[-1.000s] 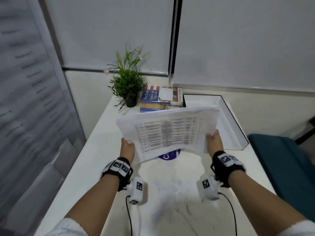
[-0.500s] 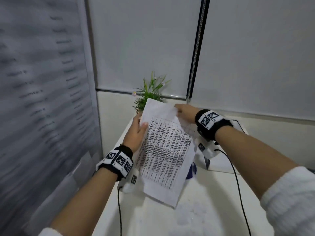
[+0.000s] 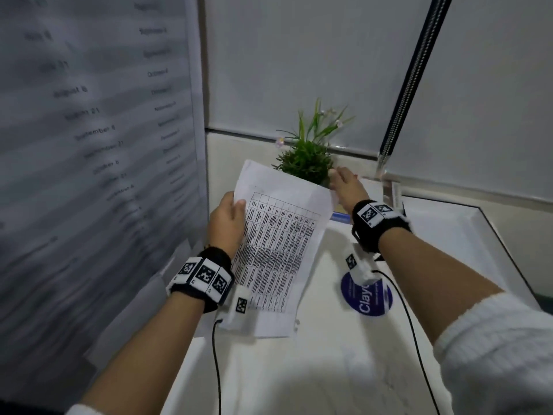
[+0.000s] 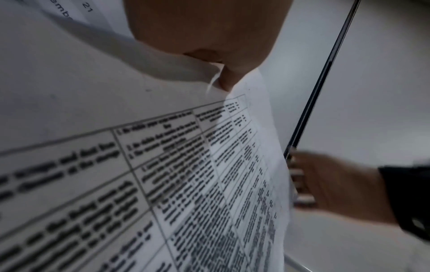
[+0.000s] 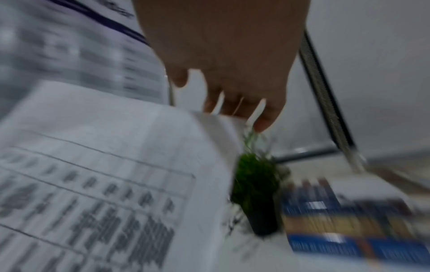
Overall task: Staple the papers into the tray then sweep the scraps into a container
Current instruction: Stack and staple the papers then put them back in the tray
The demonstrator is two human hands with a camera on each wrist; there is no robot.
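Observation:
A stack of printed papers (image 3: 278,250) with a table on the front sheet stands upright on its short edge on the white desk. My left hand (image 3: 227,217) pinches the stack's upper left edge, thumb on the printed side; in the left wrist view the thumb (image 4: 223,60) presses into the papers (image 4: 163,165). My right hand (image 3: 344,184) hovers at the top right corner with its fingers straight. In the right wrist view those fingers (image 5: 232,95) sit just above the papers' edge (image 5: 104,174) and hold nothing. The white tray (image 3: 478,223) with a dark rim lies to the right.
A small potted plant (image 3: 308,157) stands right behind the papers, with a pile of books (image 5: 337,220) beside it. A round blue sticker (image 3: 366,298) lies on the desk under my right wrist. A blind cord (image 3: 413,79) hangs at the back, and a printed wall sheet (image 3: 89,130) fills the left.
The papers went from held flat and wide in both hands to standing upright on the desk. My right hand slid along the top edge to the right corner and let go.

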